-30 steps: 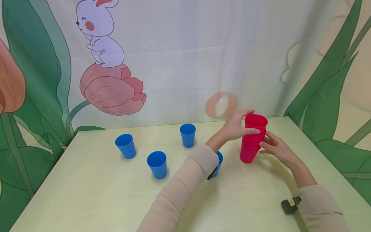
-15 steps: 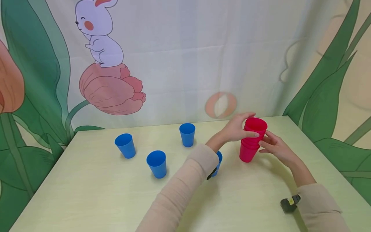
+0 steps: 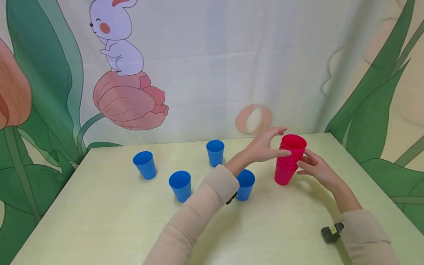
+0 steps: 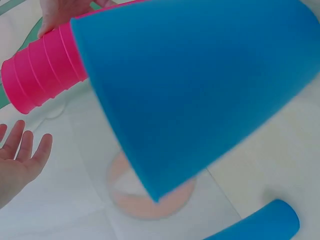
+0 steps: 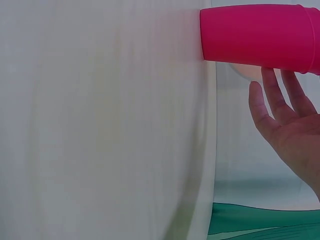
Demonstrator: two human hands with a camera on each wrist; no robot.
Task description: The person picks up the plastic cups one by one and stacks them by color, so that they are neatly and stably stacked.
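Several pinkish-red cups are nested in an upright stack (image 3: 285,174) at the right of the table in the head view. My right hand (image 3: 316,169) holds the stack's right side, thumb and fingers around its middle. Just left of the stack, my left hand (image 3: 265,145) has its fingers spread, thumb close to the upper cups. In the left wrist view a gap shows between the left hand (image 4: 17,167) and the stack (image 4: 45,67). The right wrist view shows fingertips of the right hand (image 5: 292,125) at the lowest cup (image 5: 255,37).
Separate blue cups stand upright to the left: one at far left (image 3: 144,165), one front left (image 3: 180,186), one at the back (image 3: 215,153). Another blue cup (image 3: 245,185) stands by the left sleeve. A patterned curtain (image 3: 198,73) hangs behind the table (image 3: 99,217).
The upper cups have sunk lower into the stack. My left hand has let go of the top and moved slightly left, uncovering more of the nearby blue cup. The right hand stays in place.
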